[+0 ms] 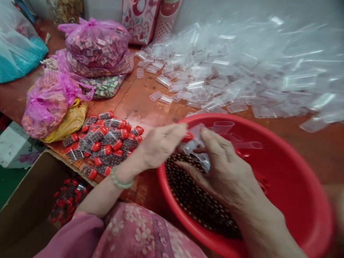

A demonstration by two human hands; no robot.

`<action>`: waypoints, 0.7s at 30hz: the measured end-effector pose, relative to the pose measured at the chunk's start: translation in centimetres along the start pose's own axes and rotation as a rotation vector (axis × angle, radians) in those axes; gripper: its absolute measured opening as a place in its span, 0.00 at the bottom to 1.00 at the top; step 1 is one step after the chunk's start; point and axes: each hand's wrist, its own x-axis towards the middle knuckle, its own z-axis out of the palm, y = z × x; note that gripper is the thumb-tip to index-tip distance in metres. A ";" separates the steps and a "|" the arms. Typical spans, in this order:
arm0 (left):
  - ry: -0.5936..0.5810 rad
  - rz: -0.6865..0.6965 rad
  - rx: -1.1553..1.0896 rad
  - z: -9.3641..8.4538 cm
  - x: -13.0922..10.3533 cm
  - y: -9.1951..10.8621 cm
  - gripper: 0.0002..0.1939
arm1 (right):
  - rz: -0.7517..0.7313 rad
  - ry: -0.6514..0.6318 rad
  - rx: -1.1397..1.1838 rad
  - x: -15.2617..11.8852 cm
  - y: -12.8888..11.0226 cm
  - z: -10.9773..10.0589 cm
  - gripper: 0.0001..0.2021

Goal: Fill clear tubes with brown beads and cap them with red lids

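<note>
My left hand (161,145), with a green bead bracelet at the wrist, reaches over the left rim of a red basin (295,172). Its fingers are closed around a small container whose red cap (188,137) shows at the fingertips; the rest is hidden. Over the basin, my right hand (223,161) curls around clear plastic containers (197,145), slightly blurred. Beneath it lies a heap of small dark, shiny beads (193,190). More clear containers (224,126) rest inside the basin. Left of my left hand is a pile of red-capped, bead-filled containers (104,143).
Clear plastic containers (215,75) spread across the back of the wooden table (129,96). Tied pink bags (96,43) and a yellow bag (67,123) stand at left. A cardboard box (27,190) with red-capped containers sits below the table's left edge.
</note>
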 end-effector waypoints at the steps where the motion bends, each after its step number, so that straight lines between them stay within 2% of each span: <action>1: 0.059 0.025 0.102 -1.1 -0.9 0.2 0.17 | 0.049 -0.051 0.018 -0.2 0.3 -0.3 0.35; 4: 0.298 -0.024 0.476 -4.4 -3.5 -0.5 0.16 | 0.233 -0.219 0.016 -1.0 1.9 -1.2 0.22; 6: 0.401 -0.090 0.788 -6.4 -4.7 -1.9 0.15 | 0.374 -0.334 -0.007 -1.5 3.3 -1.9 0.18; 7: 0.459 -0.065 0.940 -7.2 -5.2 -2.7 0.15 | 0.442 -0.388 -0.020 -1.8 4.0 -2.2 0.17; 10: 0.565 0.028 1.253 -9.2 -5.9 -4.7 0.15 | 0.613 -0.570 -0.054 -2.3 5.4 -3.0 0.13; 12: 0.536 0.075 1.316 -9.8 -5.9 -5.4 0.16 | 0.667 -0.679 -0.038 -2.4 5.8 -3.3 0.10; 14: 0.491 0.131 1.311 -9.4 -5.5 -5.4 0.17 | 0.667 -0.738 0.007 -2.4 5.8 -3.4 0.09; 16: 0.514 0.234 1.260 -8.2 -4.8 -5.0 0.17 | 0.655 -0.775 0.006 -2.3 5.5 -3.3 0.10; 18: 0.547 0.373 1.166 -6.1 -3.8 -4.4 0.14 | 0.656 -0.830 -0.063 -2.3 5.0 -3.0 0.12; 21: 0.417 0.517 0.994 -2.3 -2.4 -3.3 0.07 | 0.653 -0.914 -0.126 -2.3 4.0 -2.1 0.13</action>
